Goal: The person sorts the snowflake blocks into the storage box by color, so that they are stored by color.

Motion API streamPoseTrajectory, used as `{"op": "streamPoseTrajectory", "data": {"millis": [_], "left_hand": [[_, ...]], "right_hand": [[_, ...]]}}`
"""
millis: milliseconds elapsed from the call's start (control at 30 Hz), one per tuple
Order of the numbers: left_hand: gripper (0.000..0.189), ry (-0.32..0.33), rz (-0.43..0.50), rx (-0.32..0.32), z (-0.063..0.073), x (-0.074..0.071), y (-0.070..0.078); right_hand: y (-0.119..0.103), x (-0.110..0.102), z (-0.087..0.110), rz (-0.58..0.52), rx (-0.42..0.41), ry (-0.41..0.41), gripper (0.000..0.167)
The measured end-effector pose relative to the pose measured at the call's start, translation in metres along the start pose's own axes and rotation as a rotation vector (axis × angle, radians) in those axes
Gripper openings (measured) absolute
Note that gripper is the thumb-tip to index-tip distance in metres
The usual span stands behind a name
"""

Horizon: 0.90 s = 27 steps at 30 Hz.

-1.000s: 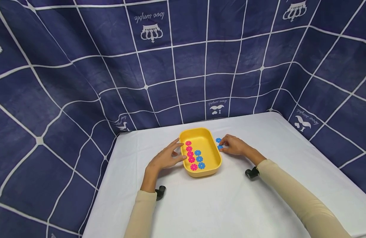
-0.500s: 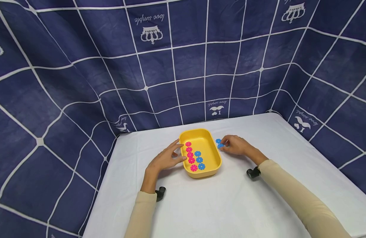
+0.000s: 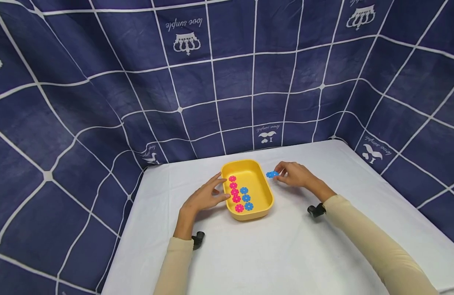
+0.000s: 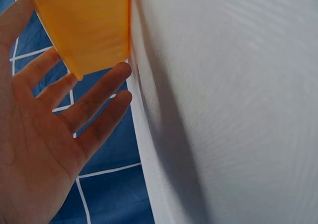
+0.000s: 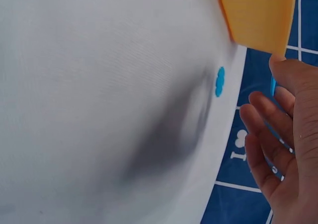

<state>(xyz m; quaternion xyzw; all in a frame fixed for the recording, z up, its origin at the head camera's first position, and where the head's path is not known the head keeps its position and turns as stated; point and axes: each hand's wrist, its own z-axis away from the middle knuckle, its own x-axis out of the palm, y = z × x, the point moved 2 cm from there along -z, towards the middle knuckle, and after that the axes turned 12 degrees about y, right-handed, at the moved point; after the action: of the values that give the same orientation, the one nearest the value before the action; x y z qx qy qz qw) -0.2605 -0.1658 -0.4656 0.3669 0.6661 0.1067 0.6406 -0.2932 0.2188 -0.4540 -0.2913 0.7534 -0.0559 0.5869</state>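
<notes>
A yellow tray (image 3: 266,209) holds a column of pink flower-shaped discs (image 3: 233,185) at its left and a shorter column of blue flower-shaped discs (image 3: 246,198) beside it. My left hand (image 3: 204,196) rests at the tray's left wall, fingers spread, with the thumb and a fingertip over the rim. Right of the tray, my right hand (image 3: 294,175) pinches a blue disc (image 5: 273,86) between thumb and fingers, raised over the table. Another blue disc (image 5: 220,82) lies on the cloth just below; in the head view the two overlap.
A white cloth covers the table (image 3: 234,254). Behind and to both sides hangs a dark blue curtain (image 3: 234,78) with white lines, meeting the table's far edge. Black wrist cameras (image 3: 316,210) sit under both wrists.
My right hand has picked the nearer blue disc up off the table and moved it slightly away from me, over the farther one. My left hand and the tray have stayed put.
</notes>
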Motion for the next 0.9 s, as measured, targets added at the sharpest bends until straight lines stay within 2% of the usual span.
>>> {"op": "streamPoseTrajectory", "data": {"millis": [300, 900], "left_hand": [[0.076, 0.007, -0.009, -0.010, -0.001, 0.001, -0.002], [0.074, 0.003, 0.005, -0.004, -0.002, 0.001, -0.002]], "right_hand": [[-0.005, -0.014, -0.006, 0.024, -0.046, 0.052, 0.034], [-0.020, -0.043, -0.013, 0.037, -0.041, 0.082, 0.039]]}}
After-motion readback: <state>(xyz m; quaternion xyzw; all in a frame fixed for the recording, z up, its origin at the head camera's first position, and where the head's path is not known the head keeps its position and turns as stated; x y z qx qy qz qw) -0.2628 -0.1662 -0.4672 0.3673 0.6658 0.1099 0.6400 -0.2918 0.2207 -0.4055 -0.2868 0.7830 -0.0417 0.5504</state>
